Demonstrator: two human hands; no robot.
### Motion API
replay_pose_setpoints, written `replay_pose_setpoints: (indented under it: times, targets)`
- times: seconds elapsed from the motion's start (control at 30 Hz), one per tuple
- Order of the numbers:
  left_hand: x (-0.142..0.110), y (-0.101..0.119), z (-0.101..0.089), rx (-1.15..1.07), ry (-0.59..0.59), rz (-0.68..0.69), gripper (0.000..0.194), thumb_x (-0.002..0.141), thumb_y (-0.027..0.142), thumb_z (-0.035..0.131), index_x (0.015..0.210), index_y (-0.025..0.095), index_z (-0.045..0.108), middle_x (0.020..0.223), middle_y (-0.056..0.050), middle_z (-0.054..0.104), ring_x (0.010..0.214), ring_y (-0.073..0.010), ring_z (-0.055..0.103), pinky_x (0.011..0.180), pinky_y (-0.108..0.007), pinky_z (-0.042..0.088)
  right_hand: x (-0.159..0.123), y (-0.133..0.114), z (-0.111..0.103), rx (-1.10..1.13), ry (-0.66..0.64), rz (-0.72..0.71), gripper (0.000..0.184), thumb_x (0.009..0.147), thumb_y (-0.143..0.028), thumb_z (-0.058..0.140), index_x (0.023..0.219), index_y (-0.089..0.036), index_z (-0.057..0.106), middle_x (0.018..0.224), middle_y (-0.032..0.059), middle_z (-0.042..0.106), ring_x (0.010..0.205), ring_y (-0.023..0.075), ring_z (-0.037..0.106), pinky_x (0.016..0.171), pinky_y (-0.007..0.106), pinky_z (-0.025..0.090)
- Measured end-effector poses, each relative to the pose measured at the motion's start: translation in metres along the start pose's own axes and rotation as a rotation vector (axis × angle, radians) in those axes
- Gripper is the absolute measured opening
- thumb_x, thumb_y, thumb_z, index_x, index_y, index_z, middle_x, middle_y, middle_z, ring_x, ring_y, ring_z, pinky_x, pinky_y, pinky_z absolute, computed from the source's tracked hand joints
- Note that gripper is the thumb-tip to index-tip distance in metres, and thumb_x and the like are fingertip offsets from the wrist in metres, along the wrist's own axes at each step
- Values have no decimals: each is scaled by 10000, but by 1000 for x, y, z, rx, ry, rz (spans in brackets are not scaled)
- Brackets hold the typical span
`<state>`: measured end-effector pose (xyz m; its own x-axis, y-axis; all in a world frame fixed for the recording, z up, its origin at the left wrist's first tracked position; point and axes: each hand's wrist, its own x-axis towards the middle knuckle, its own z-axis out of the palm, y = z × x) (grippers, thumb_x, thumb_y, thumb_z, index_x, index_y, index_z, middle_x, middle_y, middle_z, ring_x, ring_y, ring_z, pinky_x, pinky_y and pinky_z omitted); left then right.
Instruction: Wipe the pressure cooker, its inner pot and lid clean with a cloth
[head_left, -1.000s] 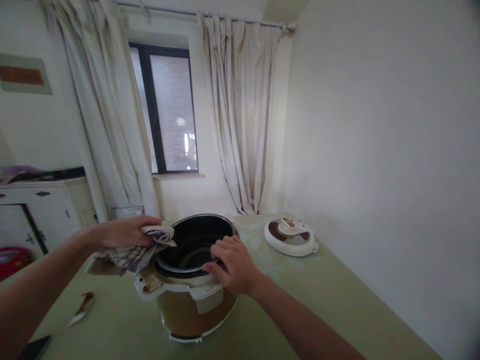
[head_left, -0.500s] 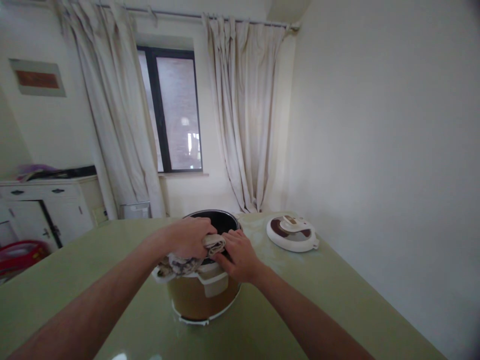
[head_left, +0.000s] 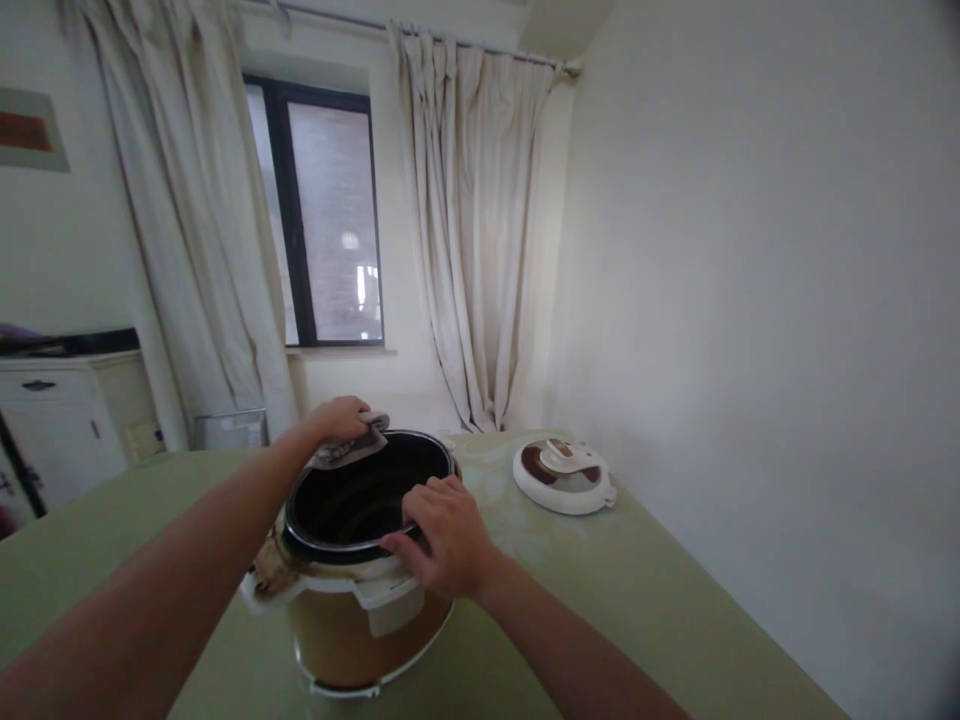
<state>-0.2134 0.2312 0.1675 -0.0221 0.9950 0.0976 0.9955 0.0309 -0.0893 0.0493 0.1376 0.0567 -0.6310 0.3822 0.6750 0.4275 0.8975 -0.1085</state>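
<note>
An open rice cooker [head_left: 352, 620] with a tan body and a dark inner pot [head_left: 352, 500] stands on the green table [head_left: 600, 620] in front of me. My left hand [head_left: 339, 418] is closed on a crumpled patterned cloth [head_left: 352, 447] and presses it on the pot's far left rim. My right hand [head_left: 442, 535] grips the near right rim, fingers curled over the edge. The cooker's white and brown lid [head_left: 564, 474] lies flat on the table to the right, apart from both hands.
A white wall runs along the table's right side. Behind the table are a dark-framed window [head_left: 322, 220] with pale curtains [head_left: 472, 230] and a white cabinet [head_left: 52, 420] at the far left.
My left hand has carried the cloth from the near rim round to the far left rim. My right hand has stayed on the near right rim. The view has shifted slightly.
</note>
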Motion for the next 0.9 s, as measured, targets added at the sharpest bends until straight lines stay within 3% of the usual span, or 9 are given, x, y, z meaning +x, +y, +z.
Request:
replay_pose_setpoints:
  times: [0.1,0.23,0.37,0.5,0.63,0.77,0.83,0.9]
  targets:
    - [23,29,-1,-52,-43,111,418,702,257,631,1076,226,816,1066,-99,812,1019,-290,737,859,-336,541,-1,0,2,0,15,-7,419,1046,-594,500,856,-222,533,841,18,649,824,195,547,783,367,325]
    - [37,92,-10,-134,-58,330,432,694,238,649,1094,230,814,1092,-80,813,1006,-272,732,844,-323,528,-1,3,7,-13,39,-25,415,1034,-595,509,857,-221,541,836,13,660,797,190,552,768,372,331]
    - [28,157,-19,-203,-199,590,362,691,263,706,1033,248,827,962,3,820,899,-212,737,764,-257,526,-1,6,10,-15,46,-45,430,1027,-610,507,853,-219,550,812,12,661,781,190,564,752,371,335]
    - [14,185,-20,-192,-272,690,345,639,285,796,981,274,833,904,33,813,841,-199,732,730,-247,530,-2,7,10,-4,61,-53,426,1038,-603,489,863,-220,552,800,15,653,775,193,568,754,367,339]
    - [14,164,-10,-129,-94,517,346,724,306,765,1064,282,823,1084,-61,799,1010,-276,726,878,-342,545,-3,5,8,-14,61,-30,397,1047,-568,493,868,-219,553,828,26,655,801,204,565,764,369,333]
    - [15,107,3,-50,97,202,400,915,326,567,1257,270,767,1406,-180,654,1253,-406,635,1000,-530,519,-3,3,5,-3,40,-14,375,1056,-536,479,863,-220,531,854,31,647,840,206,557,782,370,338]
    - [13,74,7,-13,110,84,433,924,309,543,1303,256,746,1443,-200,623,1286,-427,620,1015,-568,514,-2,3,3,3,30,-11,367,1048,-537,492,866,-220,524,857,29,636,840,204,547,790,370,339]
    - [11,42,6,14,63,15,423,878,289,601,1263,223,765,1377,-199,676,1245,-395,661,1008,-539,535,-2,3,2,8,26,-11,363,1038,-543,504,870,-222,519,859,26,627,842,204,540,795,371,339]
